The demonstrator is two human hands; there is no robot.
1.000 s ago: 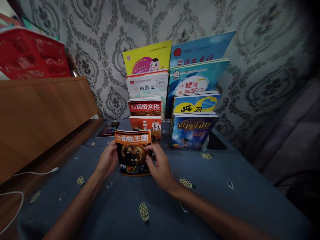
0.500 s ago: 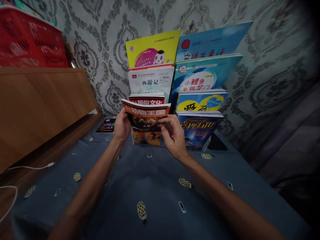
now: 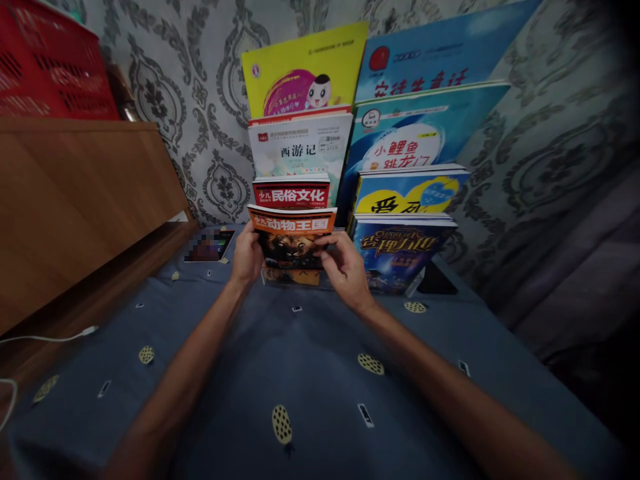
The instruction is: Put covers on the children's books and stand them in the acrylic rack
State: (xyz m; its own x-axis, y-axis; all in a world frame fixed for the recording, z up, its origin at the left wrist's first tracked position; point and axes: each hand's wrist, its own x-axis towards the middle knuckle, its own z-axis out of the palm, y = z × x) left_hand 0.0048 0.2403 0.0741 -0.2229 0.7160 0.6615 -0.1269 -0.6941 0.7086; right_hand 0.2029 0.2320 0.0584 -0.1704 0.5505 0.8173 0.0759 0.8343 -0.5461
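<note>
Found held upright at the front of the left-hand column of the display rack: a thin orange-topped lion magazine (image 3: pixel 291 238), gripped by both side edges. Left hand (image 3: pixel 247 257) closed on the left edge, thumb over the cover; right hand (image 3: pixel 344 263) closed on the right edge, fingers curled across the front. Lower edge seemingly at the slot, in front of an orange-covered book (image 3: pixel 290 275) — seating not confirmed, hidden behind the hands.

Judged light and flexible: soft glossy cover, likely slippery, prone to bowing if pinched at one corner. Best taken as seen — at both side edges, mid-height, with even pressure. Corners and spine judged liable to creasing against the rack.

Noted directly behind: a red-banded book (image 3: pixel 291 194), then a pale book (image 3: pixel 300 148), then a yellow book (image 3: pixel 305 70), stepped upward toward the far wall. Noted to the right: a dark blue fantasy book (image 3: pixel 400 257) at the front, with blue picture books (image 3: pixel 415 133) rising behind.

Observed beneath: a blue patterned bedsheet (image 3: pixel 300 373). Recorded at far left: a wooden headboard (image 3: pixel 75 200), a red basket (image 3: pixel 45 67) above it, a white cable (image 3: pixel 50 337) near its foot.
</note>
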